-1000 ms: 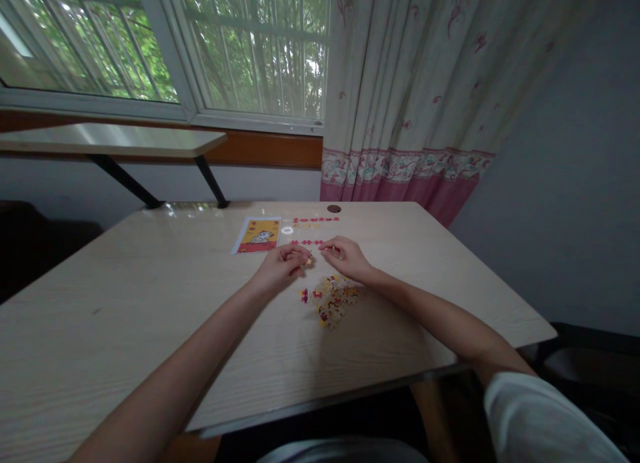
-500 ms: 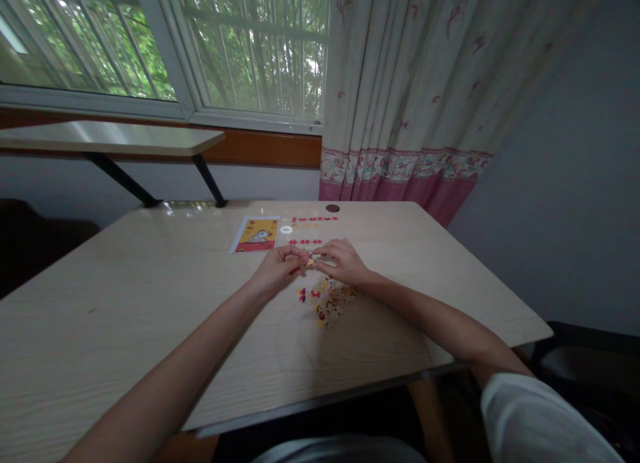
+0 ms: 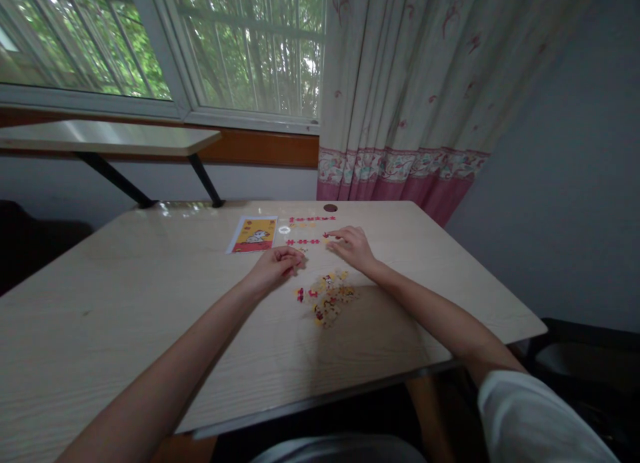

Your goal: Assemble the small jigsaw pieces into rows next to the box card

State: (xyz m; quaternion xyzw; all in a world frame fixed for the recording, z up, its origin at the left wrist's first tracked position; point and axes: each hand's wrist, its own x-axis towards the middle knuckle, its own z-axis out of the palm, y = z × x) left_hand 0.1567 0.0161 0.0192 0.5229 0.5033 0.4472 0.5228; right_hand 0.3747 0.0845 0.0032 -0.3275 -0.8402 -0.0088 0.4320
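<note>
My right hand (image 3: 354, 248) is over the table at the right end of a row of red jigsaw puzzle pieces (image 3: 302, 241). Between its thumb and forefinger is a small red and yellow puzzle piece (image 3: 326, 235). My left hand (image 3: 276, 269) is held left of it with the fingers curled together; whatever they pinch is too small to make out. A few tiny pieces (image 3: 303, 250) lie just beyond its fingertips. Nearer to me, below both hands, a loose pile of mixed yellow, white and red puzzle pieces (image 3: 330, 296) is spread out.
A picture card (image 3: 256, 235) with a white dog on yellow and red lies behind my left hand. Farther back are another red row (image 3: 313, 218) and several yellow pieces (image 3: 303, 225). A raised shelf (image 3: 110, 136) stands at the back left, with a curtain (image 3: 400, 116) beyond the table.
My right hand has moved right, away from my left hand, to the end of the nearer red row. My left hand has shifted slightly left, and the hands are now apart.
</note>
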